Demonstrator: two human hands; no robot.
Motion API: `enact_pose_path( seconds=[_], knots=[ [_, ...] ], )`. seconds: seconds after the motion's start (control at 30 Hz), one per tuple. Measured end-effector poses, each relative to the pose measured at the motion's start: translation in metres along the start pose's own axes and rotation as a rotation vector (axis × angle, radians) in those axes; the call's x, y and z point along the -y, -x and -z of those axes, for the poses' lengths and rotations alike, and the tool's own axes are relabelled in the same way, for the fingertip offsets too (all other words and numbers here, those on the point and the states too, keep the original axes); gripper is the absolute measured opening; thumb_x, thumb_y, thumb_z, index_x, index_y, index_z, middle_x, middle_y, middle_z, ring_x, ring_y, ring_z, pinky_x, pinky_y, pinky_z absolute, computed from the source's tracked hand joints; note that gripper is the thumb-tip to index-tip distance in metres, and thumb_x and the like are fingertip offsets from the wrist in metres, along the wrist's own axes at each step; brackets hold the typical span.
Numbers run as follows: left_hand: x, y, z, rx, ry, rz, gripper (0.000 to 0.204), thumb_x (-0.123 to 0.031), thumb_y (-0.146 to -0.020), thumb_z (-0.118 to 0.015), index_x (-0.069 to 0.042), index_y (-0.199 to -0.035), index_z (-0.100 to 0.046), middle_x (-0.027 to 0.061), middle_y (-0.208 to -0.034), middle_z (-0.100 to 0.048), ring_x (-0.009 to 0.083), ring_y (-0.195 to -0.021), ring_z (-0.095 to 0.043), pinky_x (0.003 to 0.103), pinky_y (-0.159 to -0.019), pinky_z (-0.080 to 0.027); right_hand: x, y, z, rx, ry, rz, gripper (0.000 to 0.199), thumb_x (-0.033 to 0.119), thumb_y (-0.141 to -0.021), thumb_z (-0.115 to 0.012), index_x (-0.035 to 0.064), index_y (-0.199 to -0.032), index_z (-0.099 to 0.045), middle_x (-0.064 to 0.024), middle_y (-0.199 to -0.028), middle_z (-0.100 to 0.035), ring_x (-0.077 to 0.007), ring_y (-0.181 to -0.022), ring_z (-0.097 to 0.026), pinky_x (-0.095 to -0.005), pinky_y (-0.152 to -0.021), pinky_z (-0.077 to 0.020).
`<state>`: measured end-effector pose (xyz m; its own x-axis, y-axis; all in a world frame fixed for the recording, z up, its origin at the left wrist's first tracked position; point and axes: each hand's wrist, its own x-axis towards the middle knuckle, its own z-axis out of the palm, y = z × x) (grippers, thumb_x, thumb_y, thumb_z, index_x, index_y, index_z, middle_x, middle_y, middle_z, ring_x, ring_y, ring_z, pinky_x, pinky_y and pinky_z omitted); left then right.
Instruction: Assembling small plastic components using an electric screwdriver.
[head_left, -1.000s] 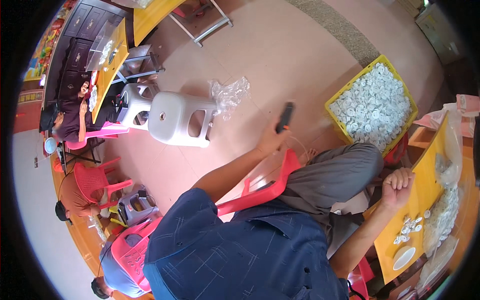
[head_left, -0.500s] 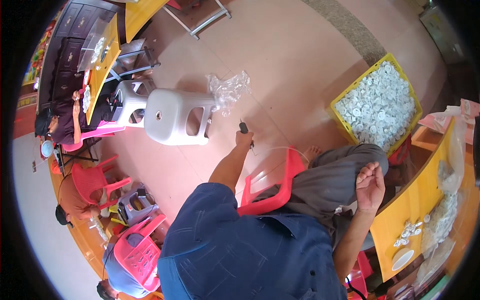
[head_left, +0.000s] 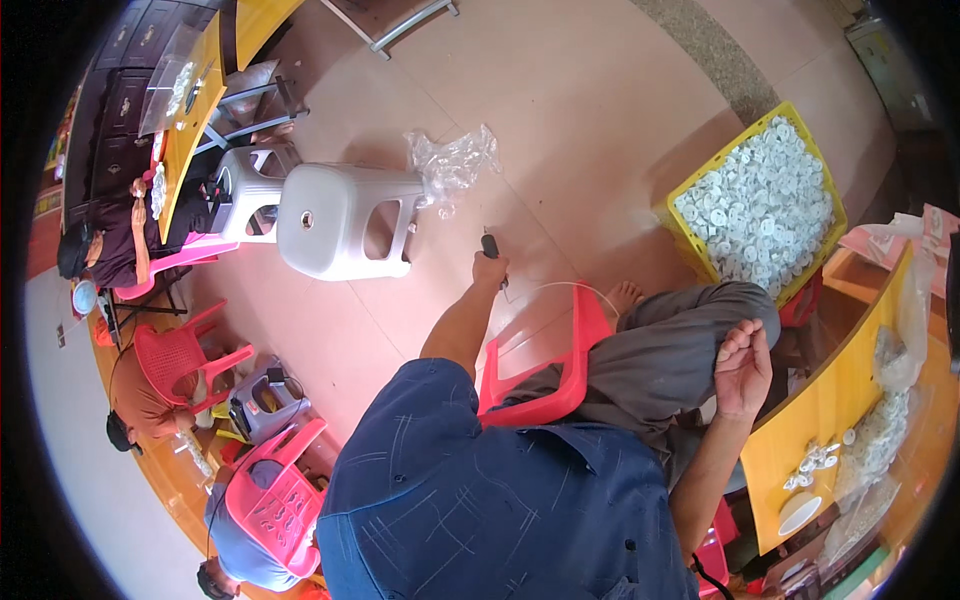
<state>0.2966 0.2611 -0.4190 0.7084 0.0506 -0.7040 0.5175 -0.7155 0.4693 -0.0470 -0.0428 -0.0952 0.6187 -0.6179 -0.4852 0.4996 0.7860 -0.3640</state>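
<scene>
My left hand (head_left: 489, 271) is stretched down toward the floor, closed around a small dark tool (head_left: 490, 244) that sticks up from the fist. It hangs beside the red plastic chair (head_left: 558, 358) I sit on, near a grey plastic stool (head_left: 335, 220) lying on its side. My right hand (head_left: 743, 355) rests on my grey-trousered knee, fingers loosely curled with nothing visible in them. A thin clear line curves over the chair's edge near the left hand.
A yellow crate (head_left: 760, 205) of white round parts stands on the floor ahead to the right. A crumpled clear plastic bag (head_left: 452, 160) lies beyond the stool. A yellow table (head_left: 830, 420) with white parts and bags is at my right. Other people sit on pink chairs (head_left: 280, 495) at left.
My left hand with the dark tool has dropped from raised in front to low beside the chair. My right hand left the yellow table edge and settled on my knee.
</scene>
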Motion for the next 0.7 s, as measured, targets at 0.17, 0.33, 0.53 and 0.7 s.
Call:
enact_pose_path(
  seconds=[0.17,0.33,0.53,0.7],
  knots=[
    [-0.013,0.007,0.002,-0.012,0.017,-0.029,0.041,-0.018,-0.077,-0.072,0.003,-0.106,-0.054,0.0151,-0.078,-0.066,0.0256,-0.057,-0.066,0.04,-0.05,-0.053,-0.001,0.004,0.002,0.018,-0.008,0.031,0.019,0.016,-0.108,-0.046,0.0051,-0.121,-0.056,-0.0069,-0.111,-0.06,-0.0191,-0.097,-0.06,-0.0334,-0.088,-0.0559],
    [-0.011,0.005,0.005,-0.045,0.049,-0.016,0.038,-0.017,-0.077,-0.072,0.0,-0.104,-0.053,0.0145,-0.078,-0.065,0.0244,-0.058,-0.066,0.04,-0.05,-0.053,-0.003,0.004,0.002,0.025,-0.005,0.037,0.021,0.017,-0.108,-0.047,0.0053,-0.122,-0.057,-0.0067,-0.111,-0.062,-0.0193,-0.098,-0.062,-0.0335,-0.088,-0.0567],
    [-0.015,-0.001,0.009,-0.055,0.009,0.005,0.036,-0.013,-0.076,-0.076,0.003,-0.101,-0.056,0.0141,-0.076,-0.065,0.0234,-0.054,-0.067,0.038,-0.045,-0.053,-0.003,0.002,0.002,0.033,-0.005,0.037,0.022,0.018,-0.108,-0.047,0.0057,-0.122,-0.058,-0.0073,-0.113,-0.065,-0.0202,-0.099,-0.065,-0.0342,-0.088,-0.0578],
    [-0.012,-0.001,0.01,-0.053,-0.014,0.005,0.036,-0.017,-0.079,-0.071,0.001,-0.106,-0.054,0.0138,-0.075,-0.066,0.0244,-0.057,-0.067,0.04,-0.047,-0.052,-0.003,0.002,0.0,0.017,-0.01,0.037,0.022,0.018,-0.109,-0.046,0.0054,-0.122,-0.058,-0.0076,-0.112,-0.065,-0.0204,-0.098,-0.065,-0.0342,-0.087,-0.0575]
  ],
)
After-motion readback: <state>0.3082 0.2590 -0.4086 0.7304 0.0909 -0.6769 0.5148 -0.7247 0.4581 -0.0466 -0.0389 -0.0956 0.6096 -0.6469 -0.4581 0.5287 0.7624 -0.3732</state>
